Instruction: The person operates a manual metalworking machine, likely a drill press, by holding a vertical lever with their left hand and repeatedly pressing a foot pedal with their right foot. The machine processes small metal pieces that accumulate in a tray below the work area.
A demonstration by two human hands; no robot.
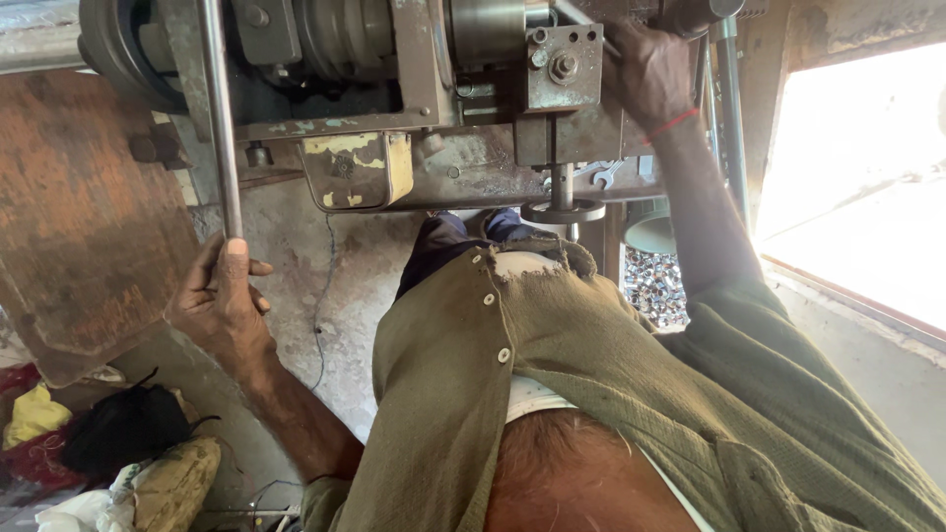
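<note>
Olive shirt (591, 374) nearest; left hand (222, 300) fingers grasping steel lever (219, 118); right hand (650, 69) fingers clenched on machine handle (700, 12).

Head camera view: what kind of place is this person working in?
Probably a small metalworking shop: a worn lathe-like machine, a long steel lever under the left hand, and a heap of small shiny metal parts.

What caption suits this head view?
Left hand grips a long steel lever; right hand reaches up onto a worn machine.
</note>
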